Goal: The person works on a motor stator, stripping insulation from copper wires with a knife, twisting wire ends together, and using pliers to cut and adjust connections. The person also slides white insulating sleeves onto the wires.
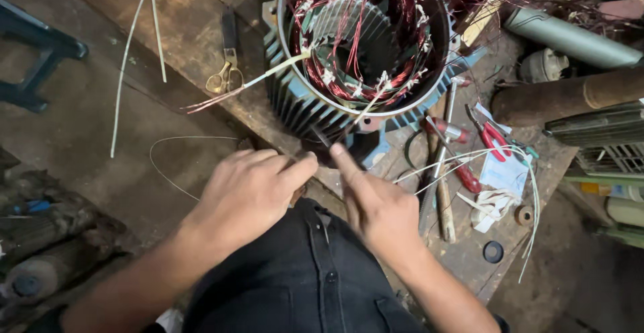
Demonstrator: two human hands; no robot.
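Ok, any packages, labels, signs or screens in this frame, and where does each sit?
Flat packet: on the bench right of the motor stator, beside red-handled pliers; pale blue and white, crumpled, print too small to tell.
Label strip: far right edge, on a green object; small, yellow-orange.
No signs or screens in view.

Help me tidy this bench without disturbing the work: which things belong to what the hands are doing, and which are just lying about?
In use:
- left hand and right hand, pinching a thin wire lead
- blue finned motor housing with copper windings

Lying about:
- brass-handled scissors
- red-handled pliers
- wooden-handled hammer
- loose white sleeving strands
- grey metal tube
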